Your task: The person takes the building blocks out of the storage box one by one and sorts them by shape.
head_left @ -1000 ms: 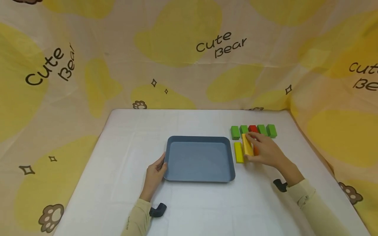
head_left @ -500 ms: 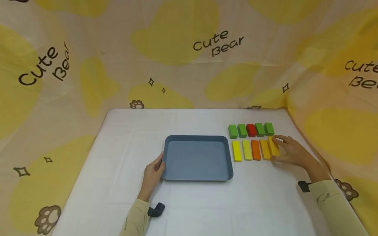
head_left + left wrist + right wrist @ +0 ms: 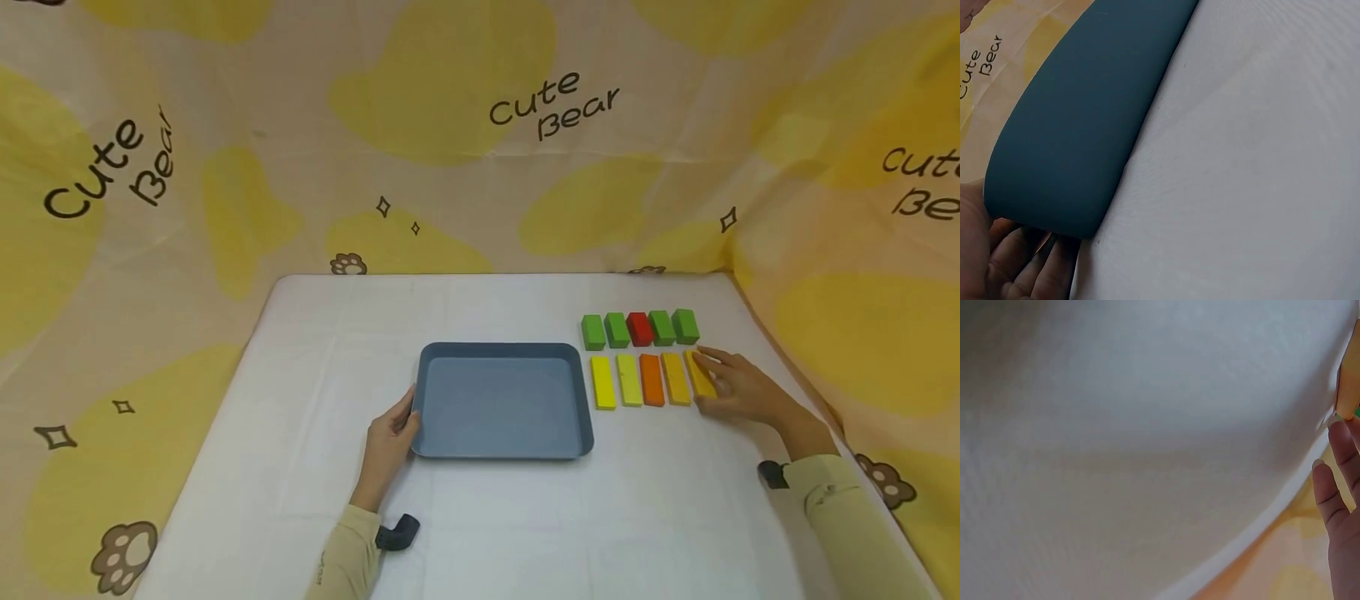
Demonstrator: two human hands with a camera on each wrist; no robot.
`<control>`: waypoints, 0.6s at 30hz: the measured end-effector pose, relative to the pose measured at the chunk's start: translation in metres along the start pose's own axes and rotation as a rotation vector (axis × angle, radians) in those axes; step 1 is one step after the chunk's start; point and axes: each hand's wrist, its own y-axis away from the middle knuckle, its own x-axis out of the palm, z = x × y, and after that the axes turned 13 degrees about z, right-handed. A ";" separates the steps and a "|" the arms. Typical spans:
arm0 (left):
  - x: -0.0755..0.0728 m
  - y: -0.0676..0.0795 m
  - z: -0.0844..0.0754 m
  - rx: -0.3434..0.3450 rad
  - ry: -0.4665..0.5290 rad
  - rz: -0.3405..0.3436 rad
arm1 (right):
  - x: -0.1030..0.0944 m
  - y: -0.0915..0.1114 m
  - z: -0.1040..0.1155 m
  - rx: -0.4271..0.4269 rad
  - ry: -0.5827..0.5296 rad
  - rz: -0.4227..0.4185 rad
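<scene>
A blue-grey tray (image 3: 502,450) lies on the white table, and my left hand (image 3: 390,446) grips its left edge, thumb on the rim. In the left wrist view, curled fingers (image 3: 1054,269) show below the corner of the tray (image 3: 1079,125). My right hand (image 3: 742,392) pinches an amber block (image 3: 701,373) by its two ends, at the right end of the front row. That row also has a yellow block (image 3: 603,383), a pale yellow-green block (image 3: 629,381), an orange block (image 3: 652,380) and another amber block (image 3: 676,379). The right wrist view catches the held amber block (image 3: 1349,378) at its edge.
Behind the front row stand several green blocks (image 3: 593,332) with a red block (image 3: 640,329) in the middle. A yellow patterned cloth (image 3: 450,150) hangs round the back and sides of the white table (image 3: 510,533).
My right hand carried the amber block rightward from above the front row to its right end, then shifted it slightly away from its neighbour. The left hand keeps its grip on the tray.
</scene>
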 end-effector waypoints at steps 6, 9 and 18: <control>-0.002 0.000 -0.009 -0.020 0.006 0.012 | 0.002 -0.001 0.003 0.044 -0.024 0.042; -0.003 0.002 -0.022 -0.027 0.004 0.023 | 0.002 -0.003 0.003 0.049 -0.016 0.045; -0.007 0.006 -0.018 -0.066 -0.034 0.110 | -0.008 0.009 0.035 0.049 -0.022 -0.030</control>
